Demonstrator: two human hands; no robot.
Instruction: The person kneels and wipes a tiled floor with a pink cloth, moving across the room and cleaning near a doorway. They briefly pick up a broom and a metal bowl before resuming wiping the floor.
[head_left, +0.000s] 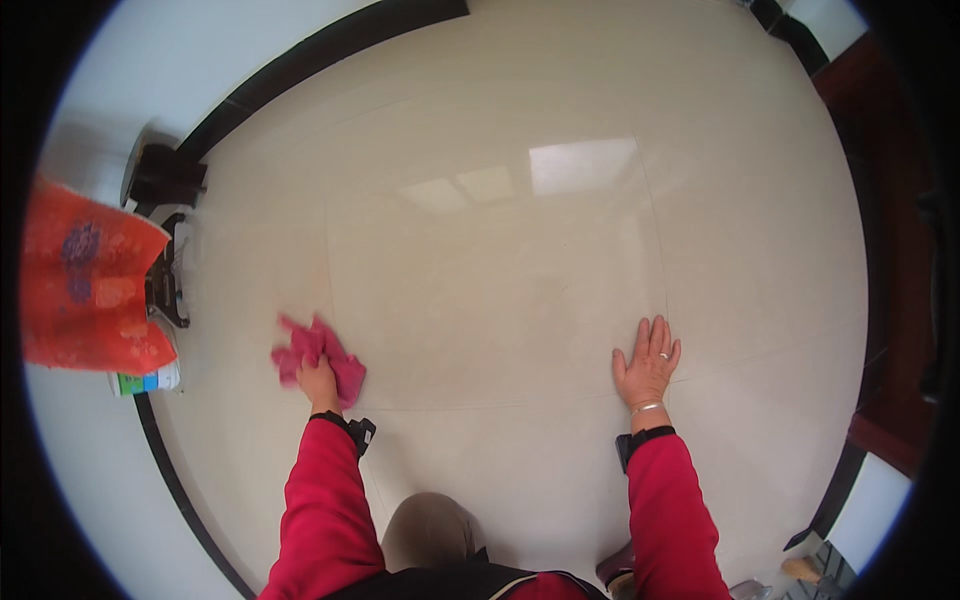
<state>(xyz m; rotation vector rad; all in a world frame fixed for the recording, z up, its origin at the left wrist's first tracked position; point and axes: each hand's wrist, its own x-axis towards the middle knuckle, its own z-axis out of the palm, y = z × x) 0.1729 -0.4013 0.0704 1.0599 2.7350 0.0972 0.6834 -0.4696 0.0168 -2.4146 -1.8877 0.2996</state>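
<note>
A crumpled pink cloth (346, 373) lies on the glossy beige tiled floor (487, 300) at the left, slightly blurred. My left hand (319, 381) is closed on its near part, so the fingers are partly hidden. Off to the right, my right hand (646, 367) rests palm down on the tiles with its fingers apart and nothing in it. It wears a ring and a bracelet. Each wrist has a black strap with a small device.
At the left hang folds of an orange patterned cloth (97, 277), over a dark-framed stand and a white container (161, 377). Black skirting (300, 66) edges the walls. A dark red wooden door or panel (889, 300) stands right. My knee (427, 529) is near the bottom.
</note>
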